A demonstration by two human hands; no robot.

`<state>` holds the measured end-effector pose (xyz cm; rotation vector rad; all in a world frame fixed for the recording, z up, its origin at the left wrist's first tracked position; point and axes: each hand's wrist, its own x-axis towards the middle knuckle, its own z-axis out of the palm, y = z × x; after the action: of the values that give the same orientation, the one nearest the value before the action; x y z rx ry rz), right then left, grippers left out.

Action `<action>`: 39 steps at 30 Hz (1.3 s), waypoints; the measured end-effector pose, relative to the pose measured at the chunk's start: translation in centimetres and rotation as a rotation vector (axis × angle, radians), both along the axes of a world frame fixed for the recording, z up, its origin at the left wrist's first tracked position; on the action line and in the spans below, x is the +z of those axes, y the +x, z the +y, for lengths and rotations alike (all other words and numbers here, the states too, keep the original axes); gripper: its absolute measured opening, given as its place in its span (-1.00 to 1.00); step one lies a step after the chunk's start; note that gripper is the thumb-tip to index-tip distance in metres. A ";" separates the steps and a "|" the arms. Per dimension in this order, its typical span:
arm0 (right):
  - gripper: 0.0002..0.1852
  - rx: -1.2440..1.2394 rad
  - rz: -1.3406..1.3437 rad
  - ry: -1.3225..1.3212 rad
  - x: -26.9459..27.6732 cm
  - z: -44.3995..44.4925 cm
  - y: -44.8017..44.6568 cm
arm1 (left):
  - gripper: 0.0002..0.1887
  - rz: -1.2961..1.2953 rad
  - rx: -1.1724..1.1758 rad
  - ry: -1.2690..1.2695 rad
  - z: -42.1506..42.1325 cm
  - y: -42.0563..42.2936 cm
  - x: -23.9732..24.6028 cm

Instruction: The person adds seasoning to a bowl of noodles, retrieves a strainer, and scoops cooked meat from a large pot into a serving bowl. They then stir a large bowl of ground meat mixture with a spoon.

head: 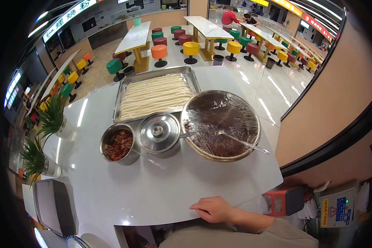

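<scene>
My right hand (213,209) hovers over or rests at the near edge of a white counter (136,195), its fingers loosely bent and slightly apart, with nothing seen in them. My left hand is out of view. Beyond lies a large round basin (220,124) of dark brown food under cling film, with a metal spoon (245,143) on top. Left of it stands a lidded stainless steel pot (158,131). An uncovered steel pot (119,144) holds reddish chunky sauce and a spoon. Behind them, a metal tray (115,114) carries rows of pale dough strips (155,96) under clear film.
Potted plants (57,121) and a grey box-like device (54,206) line the left side. A red and dark stool (286,201) and an electrical box (338,207) are at lower right. Past the counter are dining tables (133,37), colourful stools (190,51) and two people (231,18).
</scene>
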<state>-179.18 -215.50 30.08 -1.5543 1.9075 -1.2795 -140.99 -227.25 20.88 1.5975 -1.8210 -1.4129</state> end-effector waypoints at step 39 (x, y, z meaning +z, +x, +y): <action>-0.49 1.487 0.818 1.110 -20.7 17.9 51.0 | -0.13 0.549 0.984 0.632 72.9 25.2 -13.5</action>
<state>-128.22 -197.59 9.38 -1.9759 0.7265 0.9521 -115.79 -154.33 7.38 1.7124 -0.1663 -1.6808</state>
